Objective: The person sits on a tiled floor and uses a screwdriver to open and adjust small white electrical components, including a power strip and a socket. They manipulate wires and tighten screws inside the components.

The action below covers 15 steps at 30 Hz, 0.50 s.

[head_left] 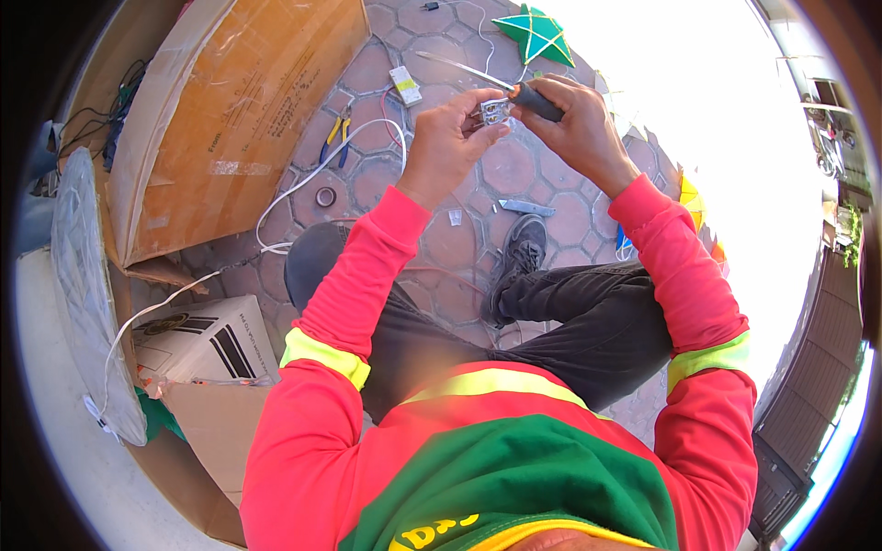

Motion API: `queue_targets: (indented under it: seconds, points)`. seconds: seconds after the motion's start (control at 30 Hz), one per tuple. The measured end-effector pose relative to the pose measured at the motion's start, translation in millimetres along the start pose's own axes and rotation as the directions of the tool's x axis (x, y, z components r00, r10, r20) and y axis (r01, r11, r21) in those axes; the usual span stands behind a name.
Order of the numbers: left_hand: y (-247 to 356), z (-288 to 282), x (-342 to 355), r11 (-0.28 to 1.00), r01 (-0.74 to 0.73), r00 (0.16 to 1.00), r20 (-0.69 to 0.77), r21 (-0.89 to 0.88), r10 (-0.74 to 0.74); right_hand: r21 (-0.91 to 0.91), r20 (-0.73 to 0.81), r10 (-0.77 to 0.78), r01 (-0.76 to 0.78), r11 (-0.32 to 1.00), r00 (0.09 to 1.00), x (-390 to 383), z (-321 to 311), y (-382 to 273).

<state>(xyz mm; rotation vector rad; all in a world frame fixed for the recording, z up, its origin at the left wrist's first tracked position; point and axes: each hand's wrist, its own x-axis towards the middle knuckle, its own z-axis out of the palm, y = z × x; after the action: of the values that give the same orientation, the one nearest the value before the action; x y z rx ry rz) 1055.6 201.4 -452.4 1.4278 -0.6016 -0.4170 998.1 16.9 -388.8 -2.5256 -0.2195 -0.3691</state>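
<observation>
My left hand (446,147) pinches a small pale electrical fitting (494,112) with metal contacts on its face, perhaps an open outlet. A screwdriver (538,103) with a black and orange handle is in my right hand (583,124). Its long shaft points away to the far left, over the fitting rather than into it. Both hands are close together above the paving, and my right fingertips are beside the fitting. Whether they touch it, I cannot tell. Below my hands lie a utility knife (527,208) and a small clear piece (455,217).
Blue-and-yellow pliers (336,138), a tape roll (325,196), a white-and-yellow box-shaped piece (405,85) and a white cord (299,186) lie on the left paving. Beyond is a green star lantern (536,37). Large cardboard boxes (248,119) stand at left.
</observation>
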Motion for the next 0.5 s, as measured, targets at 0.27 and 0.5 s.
queue_targets:
  seconds: [0.27, 0.5]
  points:
    - [6.5, 1.9, -3.2, 0.997, 0.081, 0.996, 0.027, -0.006, -0.081, -0.107, -0.016, -0.030, 0.028, 0.994, 0.999, -2.5, 2.6, -7.6]
    - [3.3, 2.3, -5.7, 0.909, -0.143, 0.987, -0.009, 0.391, 0.159, -0.023, 0.189, 0.203, -0.202, 0.979, 0.961, -2.6, 5.2, 11.6]
